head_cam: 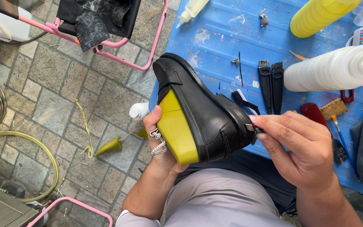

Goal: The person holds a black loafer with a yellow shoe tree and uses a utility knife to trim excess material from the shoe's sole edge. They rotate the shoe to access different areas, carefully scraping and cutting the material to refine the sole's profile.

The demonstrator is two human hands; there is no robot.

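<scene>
A glossy black leather shoe (pixel 206 109) on a yellow-green plastic shoe form (pixel 175 128) is held above the lap — left hand (pixel 158 138) clasped around the form, right hand (pixel 297 145) pinching a small brush (pixel 244 103) against its side — beside a blue wooden table (pixel 219 38).

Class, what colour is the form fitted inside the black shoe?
Yellow-green; the form shows best in the head view.
</scene>
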